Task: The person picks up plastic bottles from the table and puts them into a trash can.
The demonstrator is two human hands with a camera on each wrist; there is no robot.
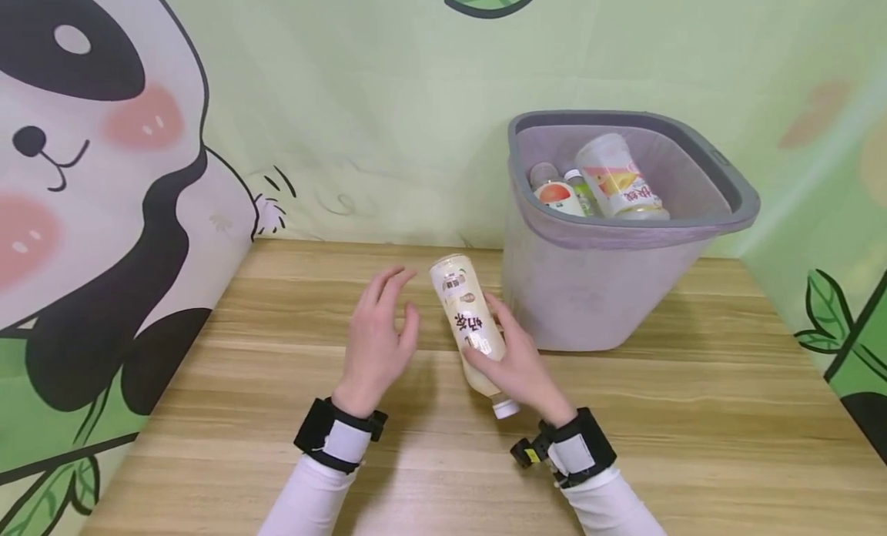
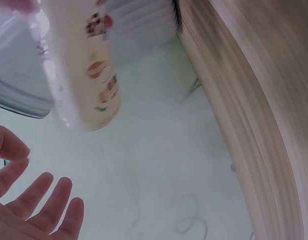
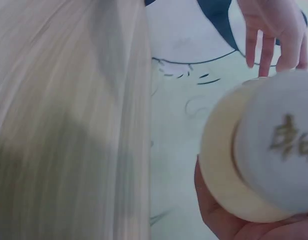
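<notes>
A cream-coloured milk tea bottle (image 1: 466,309) with a white cap (image 1: 506,407) is gripped around its lower body by my right hand (image 1: 516,359). The bottle tilts, its base pointing away from me and its cap toward me. In the right wrist view the white cap (image 3: 281,142) fills much of the right side, with dark writing on it. To the left of the bottle, my left hand (image 1: 379,328) holds nothing, its fingers relaxed and apart from it. The left wrist view shows those loose fingers (image 2: 51,200) below the bottle's base (image 2: 91,120).
A grey bin (image 1: 589,289) with a dark rim and a liner stands at the back right of the wooden table (image 1: 263,413). Inside lie a large peach-print bottle (image 1: 617,178), an orange-label bottle (image 1: 554,193) and a green one (image 1: 584,193). A panda-print cloth (image 1: 388,120) hangs behind.
</notes>
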